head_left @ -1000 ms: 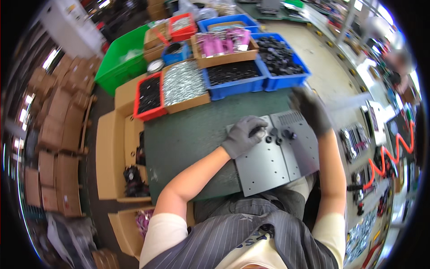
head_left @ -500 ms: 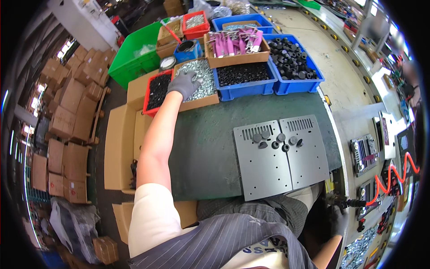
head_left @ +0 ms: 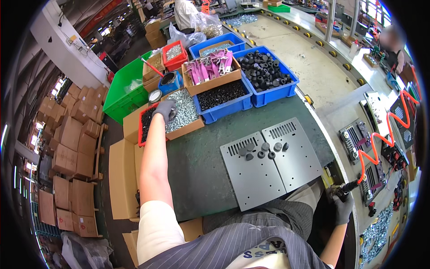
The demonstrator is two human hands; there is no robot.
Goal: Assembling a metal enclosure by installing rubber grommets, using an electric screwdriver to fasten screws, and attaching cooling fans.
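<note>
At the far left of the desk (head_left: 192,166), silver fasteners (head_left: 185,105) fill an open cardboard box (head_left: 184,130). The gloved left hand (head_left: 165,110) is at the box's left side, next to a red bin (head_left: 142,143) of black parts; its fingers seem bent downward, but whether they pinch anything I cannot tell. Beyond the desk's right edge, the gloved right hand (head_left: 343,210) touches a dark tool (head_left: 342,189) – probably kept on that side because its red coiled hose (head_left: 367,157) comes from there. How far those fingers close is hidden. Between the hands, two grey plates (head_left: 255,184) lie flat, side by side, leaving their holes exposed; loose black caps (head_left: 265,146) sit on them, likely for easy reach. Farther out, blue bins (head_left: 228,115) of black pieces line the far side, apparently sorted by kind.
</note>
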